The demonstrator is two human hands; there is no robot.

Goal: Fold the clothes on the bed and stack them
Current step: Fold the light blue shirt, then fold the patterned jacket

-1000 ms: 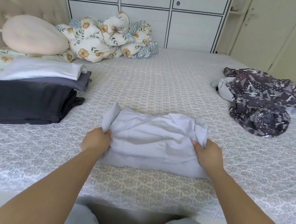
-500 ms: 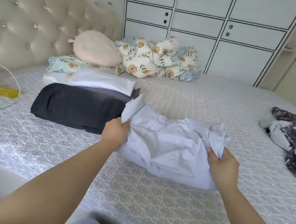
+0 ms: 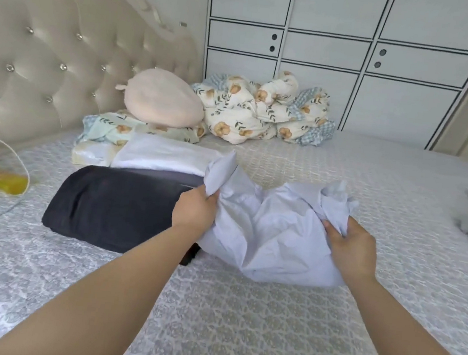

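One camera on the person's head, looking forward and down across the bed (image 3: 240,322), close above both arms, headboard (image 3: 52,57) at ten o'clock, cupboard doors (image 3: 324,71) far off at twelve o'clock, no second view to share anything with

Both arms reach forward, left grip (image 3: 194,210) and right grip (image 3: 352,249) clenched.

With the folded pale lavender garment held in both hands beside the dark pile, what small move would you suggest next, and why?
Probably carry it a little further left and lower it onto the folded black garment. The left hand and right hand each grip an end of the folded pale lavender garment, whose left edge already overlaps the black one, while a folded white garment lies just behind.
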